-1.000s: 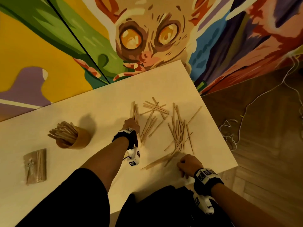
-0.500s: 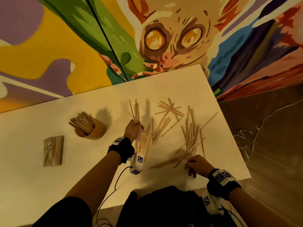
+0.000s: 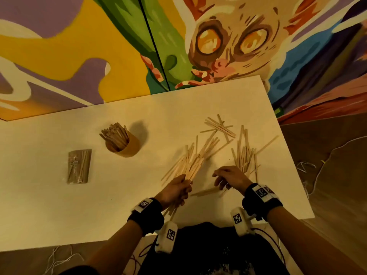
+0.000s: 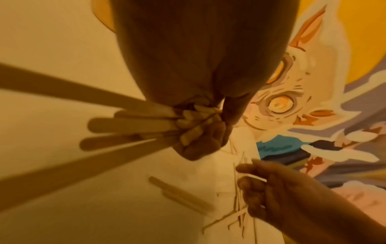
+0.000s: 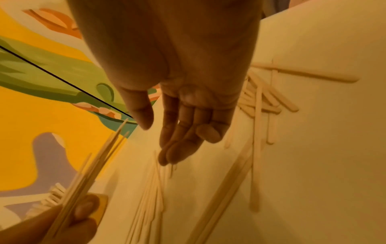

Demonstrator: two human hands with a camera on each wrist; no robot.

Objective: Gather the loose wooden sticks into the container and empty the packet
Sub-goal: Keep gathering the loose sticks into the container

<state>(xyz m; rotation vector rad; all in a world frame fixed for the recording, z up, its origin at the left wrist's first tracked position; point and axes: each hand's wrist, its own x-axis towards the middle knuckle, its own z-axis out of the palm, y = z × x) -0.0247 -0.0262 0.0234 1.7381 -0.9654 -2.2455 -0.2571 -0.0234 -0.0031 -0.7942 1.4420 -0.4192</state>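
In the left wrist view the palm blocks most of the frame, and the near ends of the bundle of sticks (image 4: 133,125) blur toward the lens. The left hand (image 3: 174,192) clasps that bundle low in the head view's centre. The right hand (image 3: 228,178), fingers relaxed and holding nothing, hovers over loose sticks (image 3: 243,153) scattered right of centre on the worktop (image 3: 49,211). The container (image 3: 124,142), stuffed with pale flat sticks, stands left of centre; the packet (image 3: 78,165) lies further left, its contents indistinct.
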